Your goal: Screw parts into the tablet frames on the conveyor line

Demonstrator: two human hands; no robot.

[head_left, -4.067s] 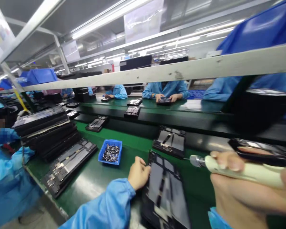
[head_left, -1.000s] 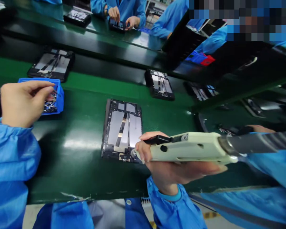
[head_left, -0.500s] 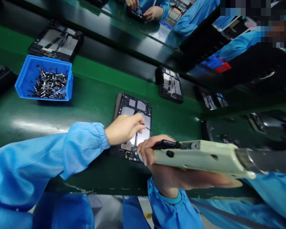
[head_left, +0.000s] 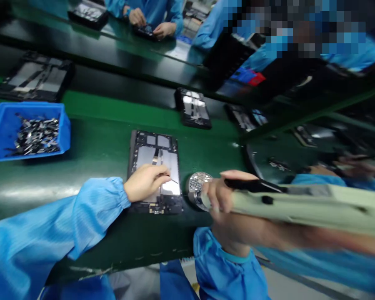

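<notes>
My left hand (head_left: 146,181) is closed over an opened tablet (head_left: 171,166) that lies on the green bench. From its pinched thumb and forefinger sticks out a thin dark strip (head_left: 174,181); its other end is hidden. A small circuit board (head_left: 156,208) shows along the tablet's near edge. My right hand (head_left: 220,193) wraps round a pale green electric screwdriver (head_left: 278,206), blurred and lying almost level. The driver's nose is at a round metal dish of screws (head_left: 200,180), just right of the tablet. Fingers and dish rim hide its bit.
A blue bin (head_left: 28,131) of small dark parts stands at the left. More opened tablets lie at the back, one stack (head_left: 193,107) right of centre and another (head_left: 36,77) at the left. Across the bench, a co-worker's hands (head_left: 150,25) hold a device.
My right hand and the screwdriver have moved from the tablet's near edge rightward to the screw dish, now in view. My left hand stays over the tablet. The whole view has shifted.
</notes>
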